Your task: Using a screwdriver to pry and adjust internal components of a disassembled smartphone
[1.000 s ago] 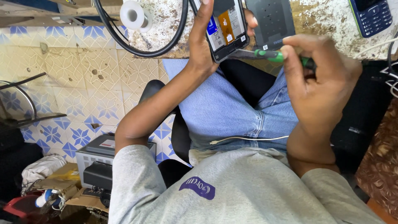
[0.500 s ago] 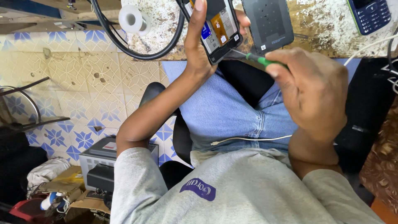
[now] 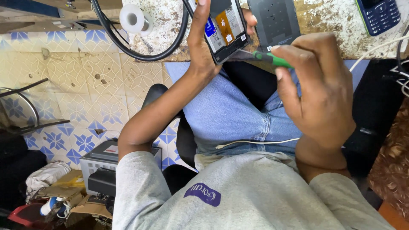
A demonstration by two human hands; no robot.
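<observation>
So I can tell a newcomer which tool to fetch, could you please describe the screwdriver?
Start at the speckled, worn workbench edge. Just below it, the right hand pinches a slim green-handled screwdriver, its metal tip against the opened black phone. It is the only green tool there.

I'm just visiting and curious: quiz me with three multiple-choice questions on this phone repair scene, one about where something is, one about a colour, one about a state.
1. Where does the white tape roll lie?
A. On the worktop, inside the loop of black cable
B. On the tiled floor
C. In the person's lap

2. What colour is the handle of the screwdriver in the right hand?
A. Red
B. Green
C. Yellow

3. In what state is the phone held by the left hand?
A. Sealed, screen lit
B. Wrapped in cloth
C. Back off, inner parts showing

Answers: 1 A, the roll sits on the speckled top within the black cable. 2 B, green shows past the fingers. 3 C, inner parts are bare.
</observation>
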